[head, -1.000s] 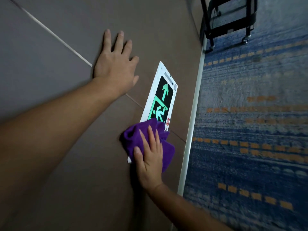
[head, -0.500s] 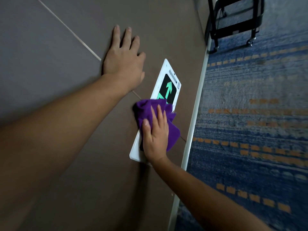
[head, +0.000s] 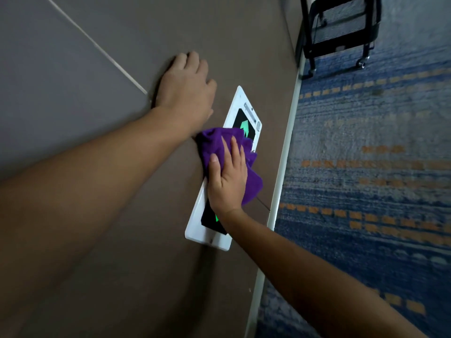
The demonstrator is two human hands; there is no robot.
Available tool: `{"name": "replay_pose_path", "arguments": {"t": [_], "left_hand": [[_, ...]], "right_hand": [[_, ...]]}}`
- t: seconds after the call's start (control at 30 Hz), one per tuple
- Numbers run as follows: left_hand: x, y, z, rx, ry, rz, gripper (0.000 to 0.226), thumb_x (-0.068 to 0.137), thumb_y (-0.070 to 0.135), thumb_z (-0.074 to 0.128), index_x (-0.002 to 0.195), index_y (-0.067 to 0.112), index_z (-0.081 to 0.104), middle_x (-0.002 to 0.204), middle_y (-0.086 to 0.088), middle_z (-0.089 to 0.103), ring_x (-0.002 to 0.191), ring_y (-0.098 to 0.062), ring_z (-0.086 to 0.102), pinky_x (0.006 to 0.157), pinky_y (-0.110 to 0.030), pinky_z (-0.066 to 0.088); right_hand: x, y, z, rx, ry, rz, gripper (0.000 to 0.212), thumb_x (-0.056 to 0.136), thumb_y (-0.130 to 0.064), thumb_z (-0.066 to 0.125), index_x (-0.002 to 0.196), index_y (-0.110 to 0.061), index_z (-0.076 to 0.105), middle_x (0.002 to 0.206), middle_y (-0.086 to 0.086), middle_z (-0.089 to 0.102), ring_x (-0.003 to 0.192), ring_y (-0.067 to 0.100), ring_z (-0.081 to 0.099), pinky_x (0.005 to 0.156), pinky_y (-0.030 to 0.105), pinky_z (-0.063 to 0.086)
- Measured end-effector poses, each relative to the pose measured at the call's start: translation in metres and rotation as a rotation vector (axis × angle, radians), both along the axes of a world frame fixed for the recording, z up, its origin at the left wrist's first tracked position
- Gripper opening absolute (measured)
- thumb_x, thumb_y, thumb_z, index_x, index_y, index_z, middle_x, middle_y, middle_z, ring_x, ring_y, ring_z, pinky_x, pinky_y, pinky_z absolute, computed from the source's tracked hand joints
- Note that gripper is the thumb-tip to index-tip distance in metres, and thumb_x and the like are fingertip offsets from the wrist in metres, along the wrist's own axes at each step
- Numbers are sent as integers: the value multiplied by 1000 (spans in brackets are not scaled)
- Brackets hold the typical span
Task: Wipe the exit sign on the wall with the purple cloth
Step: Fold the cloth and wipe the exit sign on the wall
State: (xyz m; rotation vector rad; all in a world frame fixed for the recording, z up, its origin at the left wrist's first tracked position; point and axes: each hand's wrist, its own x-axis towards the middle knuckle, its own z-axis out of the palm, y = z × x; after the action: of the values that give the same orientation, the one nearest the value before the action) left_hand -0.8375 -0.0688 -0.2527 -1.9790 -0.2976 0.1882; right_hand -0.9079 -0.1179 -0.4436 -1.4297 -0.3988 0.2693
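Note:
The exit sign is a white-framed panel low on the brown wall, with a black face and a green arrow showing at its far end. My right hand presses the purple cloth flat against the sign's middle, hiding most of the face. My left hand rests palm-down on the wall beside the sign's far end, fingers slightly spread, holding nothing.
A white skirting strip runs along the wall's base beside a blue carpet with orange dashes. A black wheeled cart stands on the carpet farther along the wall. A pale seam crosses the wall panels.
My right hand has slid the purple cloth along the sign from its near end toward the arrow end, uncovering the near end. My left hand stays planted on the wall.

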Motion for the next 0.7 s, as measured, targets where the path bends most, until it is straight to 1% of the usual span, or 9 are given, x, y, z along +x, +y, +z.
{"name": "replay_pose_path", "arguments": {"t": [0.03,0.07,0.13,0.17,0.23,0.37,0.5,0.6,0.7], "left_hand": [[7,3,3,6,17,-9,54,94,53,54,133,17,60,151,-20,42,138,-39,36,114,-43,29],[13,6,8,-3,0,-7,58,93,57,55,136,19,59,154,-19,40,141,-40,33,117,-45,27],[22,9,15,-15,-52,26,66,91,60,56,143,20,53,162,-18,30,152,-41,18,124,-52,12],[25,11,14,-3,-61,41,66,92,61,55,145,21,52,164,-17,27,154,-41,12,125,-55,6],[24,12,7,1,-38,50,61,96,58,48,146,25,52,166,-15,25,156,-40,7,124,-60,1],[22,13,0,-19,-64,24,51,102,47,39,145,24,53,166,-14,26,156,-40,8,123,-62,0],[30,17,-4,-5,-39,30,50,102,47,37,145,24,51,167,-13,22,156,-43,6,122,-64,0],[38,19,-6,-27,-44,36,51,101,47,39,145,23,51,167,-13,23,156,-42,6,122,-64,0],[39,19,-9,-30,-60,41,50,100,45,42,143,22,51,166,-13,25,156,-41,6,122,-64,1]], "right_hand": [[11,7,4,0,1,-8,58,101,-54,32,155,-36,42,170,-6,30,160,19,15,126,53,17],[22,13,5,-5,-4,-12,57,101,-53,33,155,-37,42,170,-6,30,160,19,15,127,52,16],[45,22,4,-8,5,-30,55,102,-51,35,154,-35,43,169,-6,30,159,19,17,127,51,16],[58,27,5,-12,16,-35,55,102,-49,35,154,-35,43,169,-5,31,159,20,18,127,51,17],[80,37,6,-32,44,-38,53,105,-47,36,156,-33,41,170,-5,30,159,20,18,127,50,16],[123,54,12,-84,107,-56,52,109,-45,35,158,-29,37,170,-7,29,160,18,16,128,50,16],[155,63,10,-122,175,-26,56,108,-50,31,159,-27,36,170,-7,28,160,18,15,128,49,14],[158,65,2,-111,250,-12,61,106,-56,31,158,-27,38,169,-6,31,159,19,19,128,50,15],[146,58,-19,-142,382,-7,65,103,-61,28,158,-27,37,168,-5,33,158,21,24,127,54,17]]}}
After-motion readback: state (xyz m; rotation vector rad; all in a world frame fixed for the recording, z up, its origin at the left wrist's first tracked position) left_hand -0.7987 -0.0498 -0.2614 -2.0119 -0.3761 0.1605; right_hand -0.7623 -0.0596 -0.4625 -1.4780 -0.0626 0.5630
